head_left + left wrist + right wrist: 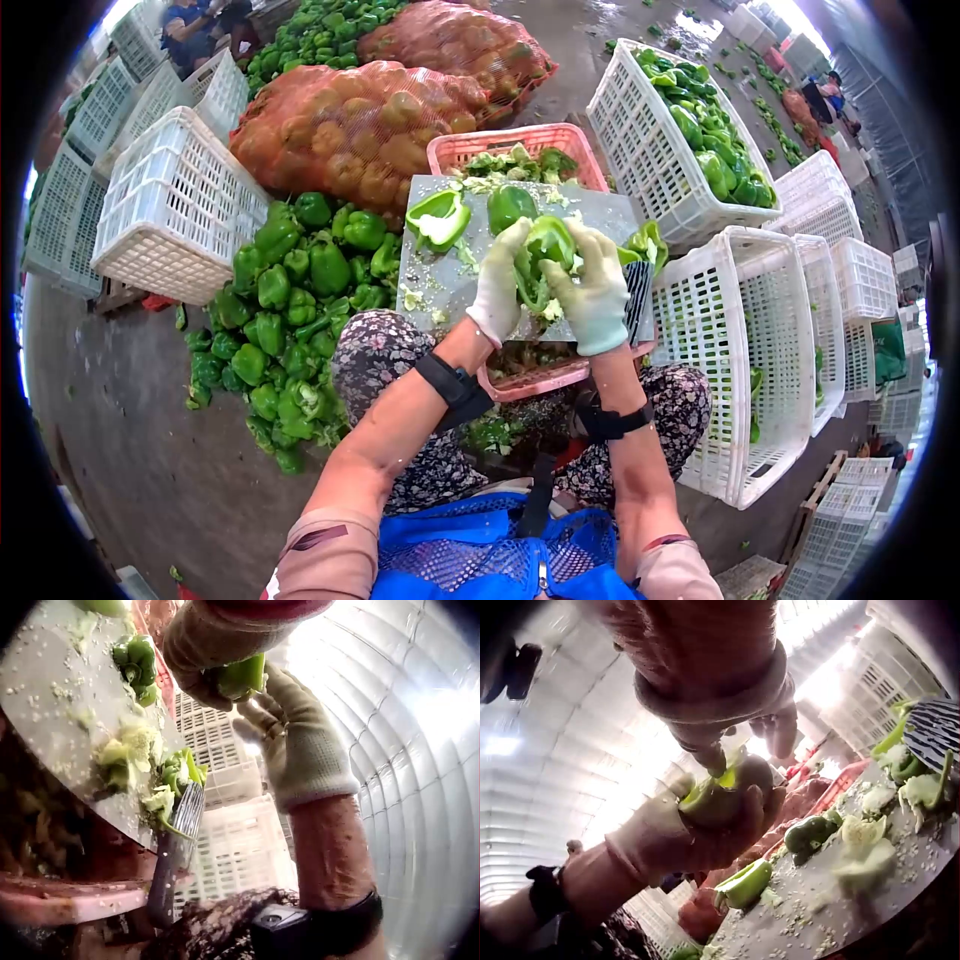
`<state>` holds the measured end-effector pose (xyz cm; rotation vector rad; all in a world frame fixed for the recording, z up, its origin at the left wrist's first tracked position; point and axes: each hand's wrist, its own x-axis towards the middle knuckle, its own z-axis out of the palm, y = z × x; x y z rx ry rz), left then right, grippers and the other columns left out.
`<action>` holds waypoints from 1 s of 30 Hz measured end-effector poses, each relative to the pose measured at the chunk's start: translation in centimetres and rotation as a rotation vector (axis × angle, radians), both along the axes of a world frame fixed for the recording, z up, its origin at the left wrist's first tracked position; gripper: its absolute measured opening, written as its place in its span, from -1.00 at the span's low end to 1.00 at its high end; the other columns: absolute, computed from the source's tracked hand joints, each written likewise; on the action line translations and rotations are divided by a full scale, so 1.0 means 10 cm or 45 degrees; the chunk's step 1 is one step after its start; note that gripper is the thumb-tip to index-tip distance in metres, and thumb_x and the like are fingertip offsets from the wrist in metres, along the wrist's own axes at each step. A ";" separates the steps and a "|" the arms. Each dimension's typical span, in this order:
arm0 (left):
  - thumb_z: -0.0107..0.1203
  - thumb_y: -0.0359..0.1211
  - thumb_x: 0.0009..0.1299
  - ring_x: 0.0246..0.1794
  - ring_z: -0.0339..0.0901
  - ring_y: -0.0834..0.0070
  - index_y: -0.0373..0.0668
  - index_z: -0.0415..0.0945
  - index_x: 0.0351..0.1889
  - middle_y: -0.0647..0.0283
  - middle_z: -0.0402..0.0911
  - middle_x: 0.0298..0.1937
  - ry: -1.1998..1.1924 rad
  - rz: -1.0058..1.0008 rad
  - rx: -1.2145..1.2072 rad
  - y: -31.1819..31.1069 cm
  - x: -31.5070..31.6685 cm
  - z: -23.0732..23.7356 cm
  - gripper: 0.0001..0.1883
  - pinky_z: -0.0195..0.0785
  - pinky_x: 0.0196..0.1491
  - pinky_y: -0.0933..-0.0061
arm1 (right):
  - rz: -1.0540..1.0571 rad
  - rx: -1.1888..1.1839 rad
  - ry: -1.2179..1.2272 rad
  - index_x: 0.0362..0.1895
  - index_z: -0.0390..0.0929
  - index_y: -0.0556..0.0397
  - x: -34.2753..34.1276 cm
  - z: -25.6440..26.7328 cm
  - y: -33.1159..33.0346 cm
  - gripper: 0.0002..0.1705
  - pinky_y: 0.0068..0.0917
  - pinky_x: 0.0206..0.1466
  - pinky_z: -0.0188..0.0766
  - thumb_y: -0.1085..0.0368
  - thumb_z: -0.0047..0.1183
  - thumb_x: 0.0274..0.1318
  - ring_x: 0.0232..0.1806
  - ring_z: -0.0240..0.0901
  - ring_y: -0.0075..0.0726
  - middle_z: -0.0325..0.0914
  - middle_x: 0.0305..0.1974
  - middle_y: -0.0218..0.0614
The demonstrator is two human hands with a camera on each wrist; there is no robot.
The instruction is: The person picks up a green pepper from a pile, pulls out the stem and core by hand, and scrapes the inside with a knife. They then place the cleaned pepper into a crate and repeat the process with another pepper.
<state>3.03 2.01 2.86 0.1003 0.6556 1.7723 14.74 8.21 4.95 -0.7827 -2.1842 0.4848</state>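
A cut green pepper is held above a grey board scattered with seeds. My gloved left hand grips it from the left side, fingers curled round it, as the right wrist view also shows. The gloved right hand is at the pepper's open side, thumb and fingertips at its inside; whether they pinch anything is hard to tell. On the board lie a pepper half and a whole-looking pepper. In the left wrist view, a striped blade with a dark handle lies at the board's edge beside pepper scraps.
A pink crate with scraps sits under the board. Peppers are heaped at the left, below red mesh sacks. White crates stand on both sides, one at the right filled with peppers.
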 end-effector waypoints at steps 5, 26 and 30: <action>-0.02 -0.05 0.43 -0.16 0.57 0.52 -0.10 0.49 0.06 0.34 0.62 -0.13 0.086 -0.004 -0.120 0.05 0.01 -0.33 -0.60 0.44 -0.10 0.47 | 0.117 0.430 -0.163 -0.16 0.54 0.01 -0.04 -0.10 0.16 -0.67 -0.31 -0.24 0.49 0.43 0.22 -0.12 -0.29 0.52 -0.06 0.50 -0.25 -0.23; 0.25 -0.47 0.11 0.02 0.48 0.34 -0.06 0.40 0.20 0.20 0.52 0.01 1.813 0.383 0.003 -0.10 0.04 0.20 -0.38 0.40 0.09 0.35 | -0.348 -1.628 0.749 0.11 0.38 0.07 0.33 -0.27 0.14 -0.57 -0.40 -0.30 0.62 0.07 -0.03 0.31 -0.25 0.54 -0.27 0.46 -0.11 -0.12; 0.33 -0.39 -0.02 0.06 0.42 0.18 0.03 0.41 0.15 0.18 0.48 0.06 2.485 0.505 0.222 0.00 -0.04 0.06 -0.33 0.36 0.15 0.12 | 0.058 -1.413 0.701 0.30 0.26 0.10 0.12 -0.60 -0.04 -0.54 -0.46 -0.11 0.56 0.24 -0.16 0.38 -0.09 0.50 -0.33 0.46 -0.02 -0.21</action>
